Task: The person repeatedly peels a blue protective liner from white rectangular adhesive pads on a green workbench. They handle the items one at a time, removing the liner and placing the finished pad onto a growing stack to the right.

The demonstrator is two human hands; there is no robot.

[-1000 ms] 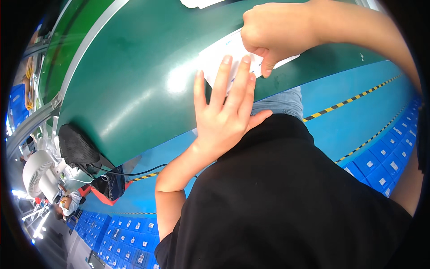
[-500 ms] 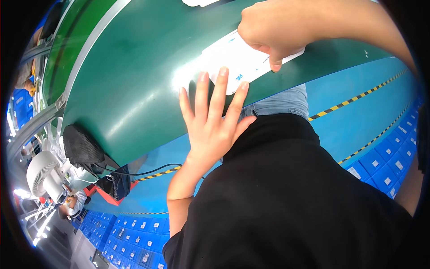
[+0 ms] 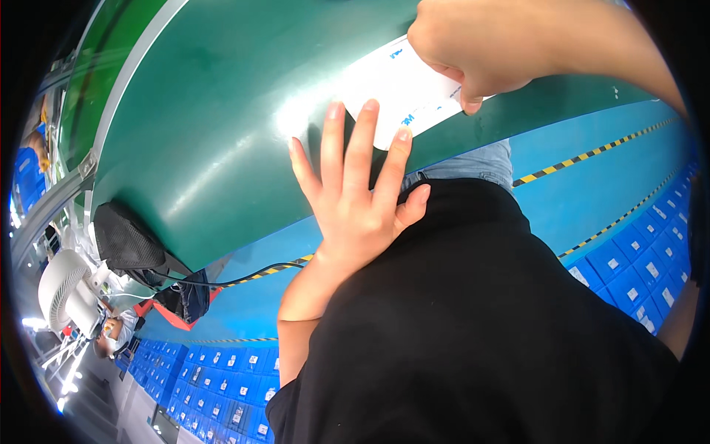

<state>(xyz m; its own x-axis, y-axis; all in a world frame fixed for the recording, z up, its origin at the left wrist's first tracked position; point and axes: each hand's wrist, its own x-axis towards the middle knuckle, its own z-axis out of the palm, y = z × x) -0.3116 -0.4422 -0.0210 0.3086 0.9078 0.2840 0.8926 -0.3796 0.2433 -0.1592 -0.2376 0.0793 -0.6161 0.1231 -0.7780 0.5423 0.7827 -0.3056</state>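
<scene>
Sheet, flat, white, blue-printed (image 3: pixel 388 81), lying under our curled right hand (image 3: pixel 477 48)
We're holding our left hand (image 3: pixel 356 213) spread, empty, beside it; right's grip, we can't tell.

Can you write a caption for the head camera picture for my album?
Left hand spread, right hand curled over a white sheet on a green table.

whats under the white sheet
Around the white sheet shows the green tabletop, so it appears to lie on that; anything directly beneath is covered. The right hand hides part of the sheet itself.
</scene>
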